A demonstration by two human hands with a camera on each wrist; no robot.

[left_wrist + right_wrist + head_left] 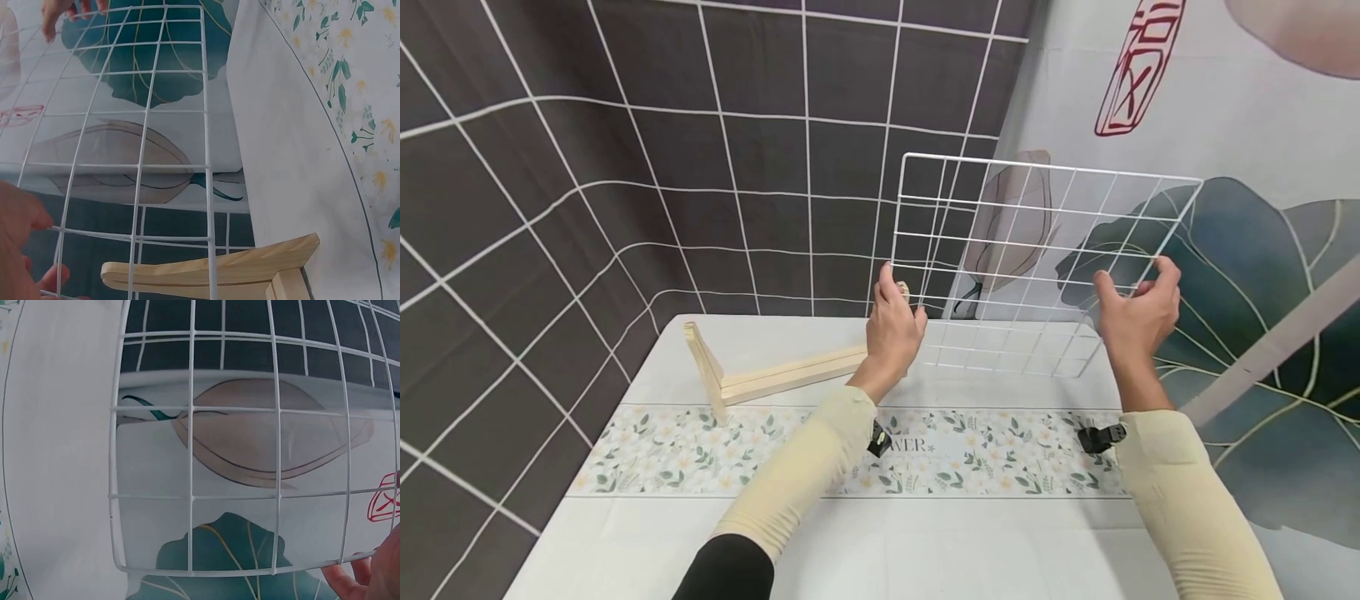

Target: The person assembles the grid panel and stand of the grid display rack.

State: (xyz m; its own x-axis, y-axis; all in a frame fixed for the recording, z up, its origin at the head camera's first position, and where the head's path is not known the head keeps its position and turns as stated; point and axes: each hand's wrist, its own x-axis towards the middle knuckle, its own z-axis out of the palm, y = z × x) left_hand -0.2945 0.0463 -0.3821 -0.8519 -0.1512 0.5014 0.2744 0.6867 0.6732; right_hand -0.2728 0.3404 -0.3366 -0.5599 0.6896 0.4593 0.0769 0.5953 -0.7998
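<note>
Both hands hold a white wire grid panel (1054, 167), upright and leaning, near the table's back edge. My left hand (895, 329) grips its left side wire; in the left wrist view the left hand's fingers (28, 215) curl at the wires. On the opposite side wire, my right hand (1138, 321) pinches with thumb and fingers. The right wrist view shows the panel's lower corner and the right hand (378, 569) at its edge. Whether the bottom wire touches the table cannot be told. Left of the panel lies a pale wooden frame (797, 375), partly hidden behind my left hand.
A white tablecloth with a floral band (1000, 454) covers the table. Behind it hangs a dark curtain (760, 217) with white grid lines, and a pale cloth (1075, 108) with leaf prints. A grey-white pole (1277, 342) slants at the right.
</note>
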